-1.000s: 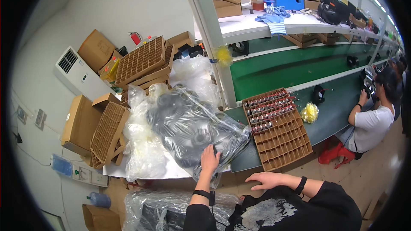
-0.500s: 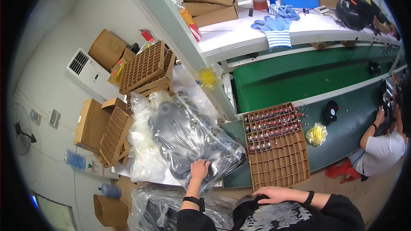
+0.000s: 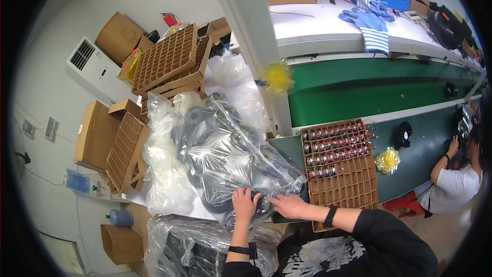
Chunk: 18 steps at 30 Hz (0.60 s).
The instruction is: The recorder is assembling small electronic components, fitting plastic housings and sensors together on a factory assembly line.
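Note:
A clear plastic bag (image 3: 225, 161) of black moulded parts with round openings lies on the white table. My left hand (image 3: 244, 206) rests on the bag's near end, fingers stretched over the dark rim of a part and thumb apart. From the right, my right hand (image 3: 288, 206) reaches to the same corner, index finger extended against the film near my left thumb. Its lower fingers are partly hidden. Right of the bag, a brown cardboard divider tray (image 3: 341, 187) holds rows of small metal parts with red wires in its far cells; the near cells are bare.
Crumpled clear bags (image 3: 164, 174) lie left of the parts. Stacked divider trays (image 3: 166, 61) stand behind. A grey post (image 3: 253, 36) rises beside the green conveyor belt (image 3: 359, 90). Yellow ties (image 3: 387, 160) lie on the bench. A co-worker (image 3: 453, 187) sits at far right.
My right hand has moved from in front of my body to the bag, beside my left hand. My left hand remains on the bag. The view has shifted, moving the shelf and tray rightward.

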Available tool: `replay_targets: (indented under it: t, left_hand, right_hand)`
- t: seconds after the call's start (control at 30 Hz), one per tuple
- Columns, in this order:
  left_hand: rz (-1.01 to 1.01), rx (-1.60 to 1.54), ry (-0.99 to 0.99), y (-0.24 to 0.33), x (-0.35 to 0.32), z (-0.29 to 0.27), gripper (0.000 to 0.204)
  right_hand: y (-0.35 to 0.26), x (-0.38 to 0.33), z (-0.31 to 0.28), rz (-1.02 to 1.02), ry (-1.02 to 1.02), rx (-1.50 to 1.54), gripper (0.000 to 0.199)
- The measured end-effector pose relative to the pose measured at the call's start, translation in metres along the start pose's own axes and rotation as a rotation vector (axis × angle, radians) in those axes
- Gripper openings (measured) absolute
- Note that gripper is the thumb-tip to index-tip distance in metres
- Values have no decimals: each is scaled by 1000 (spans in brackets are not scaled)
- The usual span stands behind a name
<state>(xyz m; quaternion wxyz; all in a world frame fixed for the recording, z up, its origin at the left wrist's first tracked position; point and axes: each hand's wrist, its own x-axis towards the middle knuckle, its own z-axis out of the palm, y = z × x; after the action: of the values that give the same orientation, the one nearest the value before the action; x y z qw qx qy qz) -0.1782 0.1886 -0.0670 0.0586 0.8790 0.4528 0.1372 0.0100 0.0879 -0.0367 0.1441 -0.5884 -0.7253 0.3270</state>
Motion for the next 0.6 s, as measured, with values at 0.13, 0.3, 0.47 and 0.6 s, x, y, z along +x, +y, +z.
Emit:
replay_targets:
  t: [0.13, 0.3, 0.47, 0.6]
  left_hand:
    - [26, -47, 5, -5, -2, -17, 26]
    - [32, -48, -24, -11, -6, -12, 23]
    - [14, -45, -7, -10, -5, -9, 20]
    - [41, 48, 71, -8, -8, -13, 12]
  right_hand:
    - [2, 55, 12, 1, 44, -55, 41]
    - [2, 92, 31, -21, 142, 17, 30]
    - [3, 100, 25, -71, 117, -8, 30]
    - [4, 96, 14, -117, 53, -101, 30]
